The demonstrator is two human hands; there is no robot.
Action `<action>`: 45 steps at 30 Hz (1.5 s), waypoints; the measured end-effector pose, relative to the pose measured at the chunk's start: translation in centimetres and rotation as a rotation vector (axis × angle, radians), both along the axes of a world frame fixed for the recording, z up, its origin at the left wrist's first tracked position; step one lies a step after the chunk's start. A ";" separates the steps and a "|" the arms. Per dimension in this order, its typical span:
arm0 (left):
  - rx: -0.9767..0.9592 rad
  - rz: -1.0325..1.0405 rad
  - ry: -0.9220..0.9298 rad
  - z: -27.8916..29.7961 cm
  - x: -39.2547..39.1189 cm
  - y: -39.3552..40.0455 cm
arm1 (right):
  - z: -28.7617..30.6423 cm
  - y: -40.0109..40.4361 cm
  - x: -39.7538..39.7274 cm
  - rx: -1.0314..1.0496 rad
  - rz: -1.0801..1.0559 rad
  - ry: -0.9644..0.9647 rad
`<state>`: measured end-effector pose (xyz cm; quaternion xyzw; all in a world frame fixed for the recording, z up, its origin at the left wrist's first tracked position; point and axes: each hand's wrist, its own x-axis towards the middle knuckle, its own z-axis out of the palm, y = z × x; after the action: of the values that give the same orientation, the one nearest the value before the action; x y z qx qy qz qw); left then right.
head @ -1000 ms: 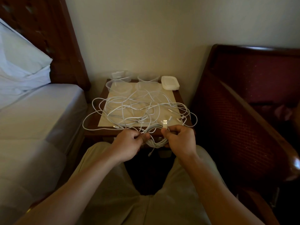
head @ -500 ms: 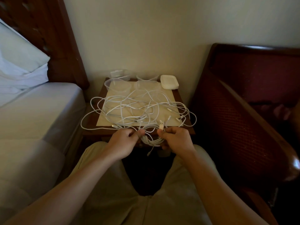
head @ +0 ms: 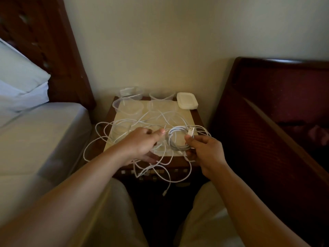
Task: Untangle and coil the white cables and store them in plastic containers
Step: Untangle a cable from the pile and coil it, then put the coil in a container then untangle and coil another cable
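Over the small dark wooden worktop (head: pixel 195 114), the right hand (head: pixel 204 150) pinches a coiled white cable (head: pixel 175 139) while the left hand (head: pixel 142 145), fingers loosely curled, reaches into the loose white cable tangle (head: pixel 110 125); best keep the coil pinched and free one strand slowly.

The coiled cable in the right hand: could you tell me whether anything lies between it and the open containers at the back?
Loose white cables sprawl across the table between the coil and the containers.
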<state>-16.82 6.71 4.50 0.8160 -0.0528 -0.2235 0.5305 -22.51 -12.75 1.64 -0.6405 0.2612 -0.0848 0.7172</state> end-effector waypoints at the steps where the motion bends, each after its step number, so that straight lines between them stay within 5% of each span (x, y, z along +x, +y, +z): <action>1: -0.036 0.002 0.025 0.9 0.7 -0.3 | 0.1 -0.4 0.8 -0.003 -0.034 -0.010; 7: -0.006 0.047 -0.200 3.1 5.3 -1.8 | 0.1 -2.0 5.1 -0.075 -0.118 -0.033; 19: 0.350 0.090 -0.556 -1.6 17.1 -4.5 | -1.3 -4.0 15.0 -0.215 -0.102 -0.009; 29: 0.663 0.079 -0.625 -5.3 25.2 -4.8 | -3.4 -4.8 27.6 -0.324 -0.006 -0.017; 34: 0.820 0.024 -0.575 -6.0 27.1 -4.8 | -4.2 -4.3 32.1 -0.562 0.121 0.027; 45: 0.868 -0.048 -0.523 -7.6 28.3 -3.9 | -6.2 -3.6 35.8 -0.859 0.419 0.104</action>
<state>11.44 2.83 -3.11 0.9885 -0.1048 -0.0253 0.1061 13.27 -16.36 -4.54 -0.9210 0.1036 -0.0065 0.3754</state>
